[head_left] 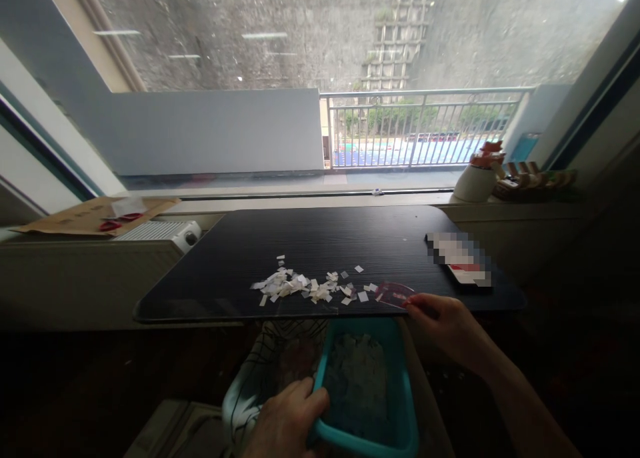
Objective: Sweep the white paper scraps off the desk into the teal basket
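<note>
Pinching one end of a thin, translucent reddish sheet [390, 293] between thumb and fingers, the right hand [445, 318] is at the near edge of the black wood-grained table [345, 235], right of centre. The sheet lies low over the tabletop, its left end just beside the nearest scraps; whether it touches the surface cannot be told. The left hand [293, 415] is closed on the left rim of a teal rectangular plastic basin [407, 385], the thumb over the edge. The basin is below the table's near edge, between the two hands, with a layer of pale greyish pieces [357, 375] inside. To its left is a pale cloth with dark lines [245, 391], partly in shadow.

Left of the sheet, small white rectangular paper scraps [287, 285] lie in a loose heap, densest at the left and thinning toward the right. On the table's right side lies a dark-edged flat rectangular object [467, 275], its upper face pixelated. Beyond the table's far right corner, a rounded white pot [473, 183] with an orange top stands on the window sill [310, 205]. Far left, a brown paper sheet [65, 218] with red-handled items [111, 225] lies beside a white ribbed radiator [155, 231].
</note>
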Motion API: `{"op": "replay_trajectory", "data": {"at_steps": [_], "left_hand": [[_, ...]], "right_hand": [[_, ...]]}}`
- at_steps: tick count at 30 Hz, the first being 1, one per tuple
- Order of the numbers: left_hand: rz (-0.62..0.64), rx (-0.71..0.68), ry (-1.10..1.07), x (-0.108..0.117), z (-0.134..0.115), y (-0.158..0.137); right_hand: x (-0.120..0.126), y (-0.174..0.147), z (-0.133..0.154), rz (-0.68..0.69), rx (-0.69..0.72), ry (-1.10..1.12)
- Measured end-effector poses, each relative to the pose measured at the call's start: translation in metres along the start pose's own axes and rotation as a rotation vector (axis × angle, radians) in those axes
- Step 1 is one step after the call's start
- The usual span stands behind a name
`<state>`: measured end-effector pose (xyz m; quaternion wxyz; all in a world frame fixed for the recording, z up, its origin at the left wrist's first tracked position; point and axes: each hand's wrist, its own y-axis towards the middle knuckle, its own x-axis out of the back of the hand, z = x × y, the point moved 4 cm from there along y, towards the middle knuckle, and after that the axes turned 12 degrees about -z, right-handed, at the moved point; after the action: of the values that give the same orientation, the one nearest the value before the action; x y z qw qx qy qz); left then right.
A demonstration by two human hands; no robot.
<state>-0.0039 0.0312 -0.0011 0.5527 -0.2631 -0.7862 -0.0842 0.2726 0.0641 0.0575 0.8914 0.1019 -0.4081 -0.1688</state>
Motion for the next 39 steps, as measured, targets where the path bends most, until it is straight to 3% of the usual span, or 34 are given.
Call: {"op": "replay_trajectory", "data": {"at_steps": [4, 10, 14, 20, 26, 32, 36, 39], "left_hand": [[-0.027, -0.012, -0.006, 0.004, -0.006, -0.001], [-0.145, -0.059, -0.042, 0.018, -0.012, -0.001], [-0.214, -0.069, -0.089, 0.026, -0.012, 0.0], [-0.22, -0.037, -0.113, 0.031, -0.011, -0.003], [-0.238, -0.07, -0.141, 0.03, -0.011, -0.003], [-0.258, -0.087, -0.133, 0.028, -0.008, -0.003], [-0.256, -0.07, -0.141, 0.027, -0.007, -0.005], [-0.272, -0.081, -0.157, 0.028, -0.006, -0.006]], "right_hand": [[-0.001, 0.003, 0.003, -0.032, 0.029, -0.044], [0.001, -0.003, 0.005, 0.062, 0.047, -0.021], [-0.002, 0.003, 0.013, 0.0, 0.081, -0.013], [-0.008, -0.006, 0.014, 0.127, 0.129, 0.05], [0.003, -0.011, -0.012, -0.005, 0.023, 0.004], [-0.004, -0.016, -0.004, 0.125, 0.062, 0.063], [-0.005, -0.014, -0.003, 0.053, 0.042, 0.075], [-0.008, -0.014, -0.003, 0.098, 0.048, 0.079]]}}
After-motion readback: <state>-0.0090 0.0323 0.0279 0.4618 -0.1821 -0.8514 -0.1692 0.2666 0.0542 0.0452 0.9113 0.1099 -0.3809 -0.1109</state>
